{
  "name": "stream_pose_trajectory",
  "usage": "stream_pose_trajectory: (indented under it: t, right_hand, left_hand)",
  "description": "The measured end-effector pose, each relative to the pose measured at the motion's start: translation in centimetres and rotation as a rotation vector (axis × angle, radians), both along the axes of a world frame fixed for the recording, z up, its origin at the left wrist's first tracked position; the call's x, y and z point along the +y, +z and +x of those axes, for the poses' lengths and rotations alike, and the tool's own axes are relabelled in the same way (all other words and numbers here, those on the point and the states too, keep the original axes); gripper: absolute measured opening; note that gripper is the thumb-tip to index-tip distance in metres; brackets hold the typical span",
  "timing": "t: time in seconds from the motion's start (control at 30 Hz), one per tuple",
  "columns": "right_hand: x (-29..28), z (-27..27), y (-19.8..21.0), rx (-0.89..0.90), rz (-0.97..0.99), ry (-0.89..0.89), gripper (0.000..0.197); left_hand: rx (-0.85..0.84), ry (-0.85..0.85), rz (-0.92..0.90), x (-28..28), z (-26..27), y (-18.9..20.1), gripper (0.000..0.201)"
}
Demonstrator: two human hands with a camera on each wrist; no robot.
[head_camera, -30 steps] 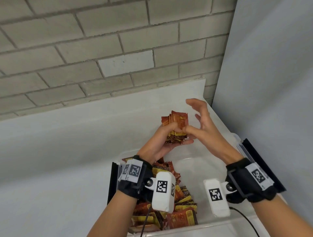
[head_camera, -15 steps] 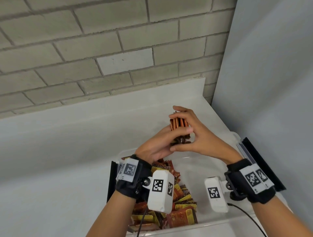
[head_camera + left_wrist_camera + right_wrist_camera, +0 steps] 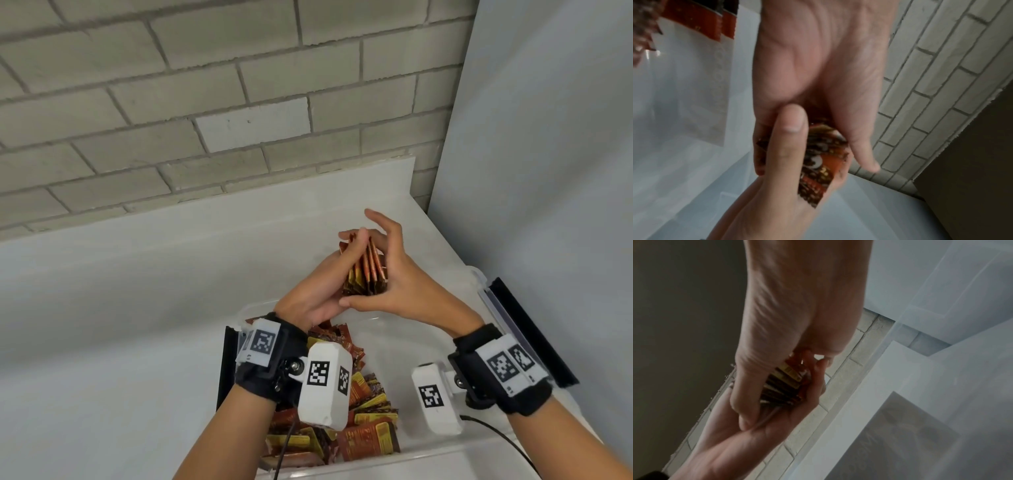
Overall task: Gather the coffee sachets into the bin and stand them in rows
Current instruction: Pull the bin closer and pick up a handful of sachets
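Above the far end of a clear plastic bin (image 3: pixel 478 275), my left hand (image 3: pixel 322 284) grips a stack of red and gold coffee sachets (image 3: pixel 368 270), its fingers curled over the stack's top. My right hand (image 3: pixel 400 277) presses its palm and straight fingers against the stack's right side, thumb lying under the bottom edge and index finger raised. The left wrist view shows the stack (image 3: pixel 818 162) between both hands. In the right wrist view the sachets' edges (image 3: pixel 783 386) are lined up. A jumbled heap of loose sachets (image 3: pixel 359 428) fills the bin's left part.
The bin stands on a white counter (image 3: pixel 120 308) in a corner, with a grey brick wall (image 3: pixel 205 102) behind and a pale panel (image 3: pixel 548 171) at right. Black latches (image 3: pixel 527 325) flank the bin's sides. A cable (image 3: pixel 496 431) trails from my right wrist camera.
The right hand closed round the stack half a second ago and has now opened flat against its side. The stack has turned edge-on and squared up in the left hand.
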State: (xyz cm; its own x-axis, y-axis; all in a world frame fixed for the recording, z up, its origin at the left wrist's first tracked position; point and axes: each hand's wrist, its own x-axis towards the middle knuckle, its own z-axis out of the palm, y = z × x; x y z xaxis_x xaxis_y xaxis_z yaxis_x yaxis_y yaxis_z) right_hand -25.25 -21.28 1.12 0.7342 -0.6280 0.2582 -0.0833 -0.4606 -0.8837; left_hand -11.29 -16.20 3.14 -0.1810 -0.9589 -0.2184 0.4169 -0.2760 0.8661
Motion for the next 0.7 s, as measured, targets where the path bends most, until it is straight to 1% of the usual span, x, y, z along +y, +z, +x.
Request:
stream_pose_trajectory:
  t: [0.1,0.2,0.27,0.33,0.4,0.43,0.5,0.57,0.63,0.67,0.7]
  right_hand:
    - [0.1,-0.1,0.2,0.068,-0.022,-0.019,0.093]
    - [0.1,-0.3,0.8,0.072,-0.134,-0.016,0.079]
    - [0.1,-0.2,0.8,0.068,-0.192,-0.011,0.079]
    - [0.0,-0.1,0.6,0.088,-0.217,-0.021,0.084]
    - [-0.2,0.0,0.3,0.100,-0.259,-0.063,0.084]
    - [-0.3,0.1,0.2,0.099,-0.285,-0.094,0.083]
    - [-0.4,0.1,0.0,0.106,-0.347,-0.163,0.082]
    - [-0.6,0.3,-0.3,0.141,-0.408,-0.210,0.083]
    - [-0.6,0.4,-0.5,0.170,-0.443,-0.215,0.087]
    - [-0.6,0.4,-0.4,0.168,-0.434,-0.198,0.090]
    - [-0.5,0.3,-0.2,0.150,-0.392,-0.172,0.095]
  left_hand:
    - [-0.001,-0.088,-0.035,0.3,0.3,-0.3,0.059]
    - [0.017,-0.110,-0.042,0.3,0.6,-0.4,0.055]
    - [-0.002,-0.097,-0.038,0.3,0.7,-0.5,0.058]
    - [-0.038,-0.087,-0.022,0.3,0.5,-0.4,0.066]
    - [-0.078,-0.066,0.005,0.2,0.2,-0.3,0.072]
    - [-0.089,-0.050,0.015,0.1,0.1,-0.2,0.070]
    - [-0.107,-0.016,0.037,-0.1,0.2,-0.1,0.061]
    - [-0.124,-0.003,0.044,-0.2,0.1,-0.1,0.047]
    - [-0.121,0.002,0.045,-0.3,0.2,-0.3,0.026]
    - [-0.112,0.018,0.042,-0.3,0.2,-0.5,0.019]
    - [-0.101,0.043,0.033,-0.3,0.3,-0.7,0.016]
